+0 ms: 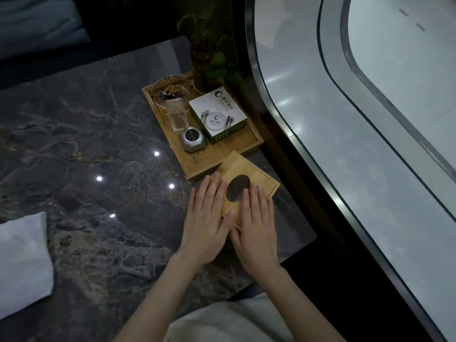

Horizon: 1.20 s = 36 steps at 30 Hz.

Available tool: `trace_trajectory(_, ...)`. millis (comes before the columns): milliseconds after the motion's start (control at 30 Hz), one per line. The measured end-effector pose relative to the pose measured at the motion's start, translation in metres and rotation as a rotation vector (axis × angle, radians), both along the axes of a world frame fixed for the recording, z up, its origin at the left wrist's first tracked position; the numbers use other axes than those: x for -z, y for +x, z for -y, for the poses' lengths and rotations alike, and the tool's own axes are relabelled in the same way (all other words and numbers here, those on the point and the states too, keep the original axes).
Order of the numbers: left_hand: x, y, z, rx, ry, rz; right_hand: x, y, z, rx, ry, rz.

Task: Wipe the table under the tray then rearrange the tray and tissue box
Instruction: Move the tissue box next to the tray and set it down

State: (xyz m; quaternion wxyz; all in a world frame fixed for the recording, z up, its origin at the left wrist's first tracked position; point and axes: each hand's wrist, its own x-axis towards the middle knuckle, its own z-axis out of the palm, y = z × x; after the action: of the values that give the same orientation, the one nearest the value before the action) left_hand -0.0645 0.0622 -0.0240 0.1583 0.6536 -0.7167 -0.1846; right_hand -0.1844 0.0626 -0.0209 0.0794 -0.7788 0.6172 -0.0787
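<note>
While both palms lie flat with fingers spread, gripping nothing, the left hand (206,218) and right hand (256,223) press on the wooden tissue box (249,191), which touches the bamboo tray (197,166) just beyond the fingertips.

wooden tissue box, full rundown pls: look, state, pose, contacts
The tissue box looks like light bamboo or wood, flat and rectangular, with a dark oval opening in its top; no tissue shows. It lies flat on the dark marble table, turned at an angle to the tray, its far corner at or just over the tray's near edge. The left hand and right hand rest flat, palms down, on its top, either side of the opening.
</note>
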Motion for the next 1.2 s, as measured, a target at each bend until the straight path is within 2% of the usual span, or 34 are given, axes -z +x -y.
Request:
trace_trajectory(400, -0.004, 0.006, 0.053, 0.158, -0.033, -0.029, 0.004, 0.01, 0.024, 0.189, 0.022, 0.069)
trace_trajectory(700, -0.003, 0.001, 0.08, 0.24, -0.026, 0.036, 0.006, 0.009, 0.039, 0.235, 0.039, 0.165)
trace_trajectory(1067, -0.003, 0.0, 0.09, 0.272, 0.0, 0.027, 0.002, 0.006, 0.043, 0.223, 0.048, 0.147)
trace_trajectory(1200, -0.006, 0.0, 0.09, 0.255, 0.049, -0.004, -0.009, 0.002, 0.046, 0.247, 0.033, 0.205)
